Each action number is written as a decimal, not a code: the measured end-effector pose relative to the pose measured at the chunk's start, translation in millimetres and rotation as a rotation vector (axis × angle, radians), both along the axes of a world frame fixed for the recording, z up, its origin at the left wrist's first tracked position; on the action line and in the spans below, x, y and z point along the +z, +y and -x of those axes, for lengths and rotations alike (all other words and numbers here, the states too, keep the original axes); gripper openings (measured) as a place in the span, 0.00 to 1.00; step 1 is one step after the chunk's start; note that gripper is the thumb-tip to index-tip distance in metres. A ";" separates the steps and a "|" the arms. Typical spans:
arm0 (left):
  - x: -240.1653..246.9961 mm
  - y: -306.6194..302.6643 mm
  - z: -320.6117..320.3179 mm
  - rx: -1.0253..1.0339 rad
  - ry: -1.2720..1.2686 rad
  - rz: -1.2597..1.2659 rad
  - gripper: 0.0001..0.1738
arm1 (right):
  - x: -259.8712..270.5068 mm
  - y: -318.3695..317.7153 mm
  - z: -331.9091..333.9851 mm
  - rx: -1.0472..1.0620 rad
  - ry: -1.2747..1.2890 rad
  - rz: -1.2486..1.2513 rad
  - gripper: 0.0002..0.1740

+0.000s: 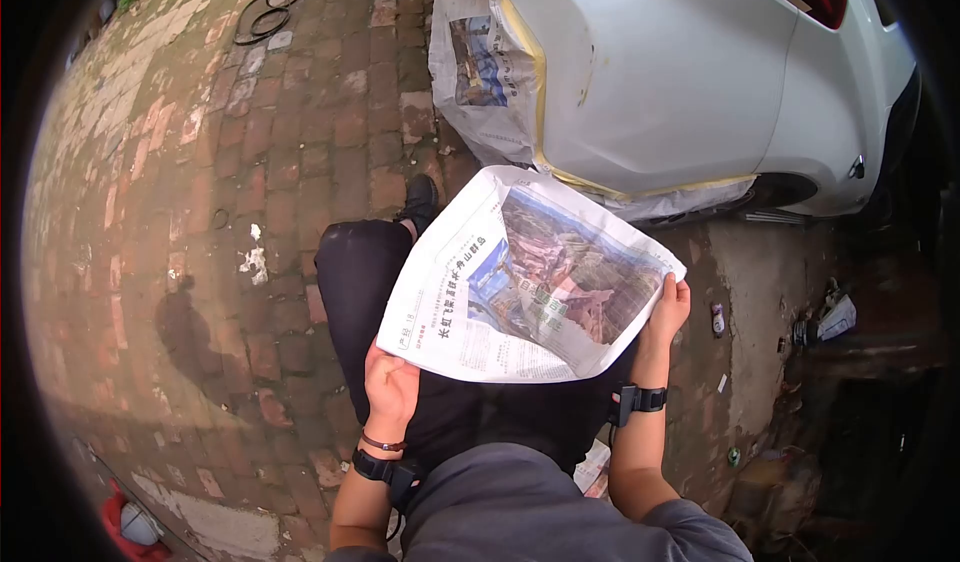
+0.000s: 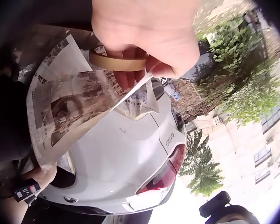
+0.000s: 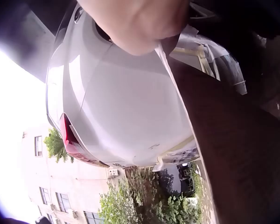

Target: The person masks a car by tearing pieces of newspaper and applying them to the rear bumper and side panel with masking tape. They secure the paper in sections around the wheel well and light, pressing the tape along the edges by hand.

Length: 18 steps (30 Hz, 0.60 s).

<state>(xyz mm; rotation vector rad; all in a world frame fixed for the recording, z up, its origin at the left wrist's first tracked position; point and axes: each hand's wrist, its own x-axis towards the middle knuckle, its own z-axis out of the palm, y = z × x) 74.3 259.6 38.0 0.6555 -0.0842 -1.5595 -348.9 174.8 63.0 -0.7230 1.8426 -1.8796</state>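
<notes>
A newspaper sheet (image 1: pixel 430 292) with a large landscape photo is spread out above the person's lap. At its near left corner the left hand (image 1: pixel 391 387) pinches the edge, thumb on top. The left wrist view shows a roll of masking tape (image 2: pixel 117 62) around that hand's fingers, behind the paper; the sheet hides it in the head view. The right hand (image 1: pixel 668 310) grips the sheet's right edge between thumb and fingers. Beyond the paper stands a white car (image 1: pixel 670 82), its panel bordered by yellow masking tape (image 1: pixel 541 92) and taped-on newspaper (image 1: pixel 485 67).
Uneven brick paving (image 1: pixel 240 162) covers the ground to the left, with a coiled black cable (image 1: pixel 268 17) farther off. A can (image 1: pixel 718 319) and scraps lie on the ground at the right. Another piece of printed paper (image 1: pixel 594 467) shows beside the person's right hip.
</notes>
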 end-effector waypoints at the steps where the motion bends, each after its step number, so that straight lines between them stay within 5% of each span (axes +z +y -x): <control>1: 1.4 2.0 -4.6 0.015 0.011 0.032 0.33 | 3.9 -0.4 -9.5 -0.016 -0.010 0.034 0.11; 2: 3.8 3.1 -8.3 0.029 0.021 0.063 0.35 | 7.3 0.0 -19.2 -0.035 -0.051 0.036 0.22; 6: 12.0 0.2 -24.7 0.126 -0.038 0.101 0.39 | 0.8 12.7 -38.3 0.122 0.119 -0.131 0.36; 10: 17.9 -4.5 -45.9 0.131 -0.114 0.223 0.38 | -16.4 17.0 -40.4 0.356 0.074 -0.381 0.27; 18: 40.1 -9.1 -57.2 0.236 -0.234 0.235 0.34 | -26.2 25.8 -41.2 0.620 0.127 -0.504 0.13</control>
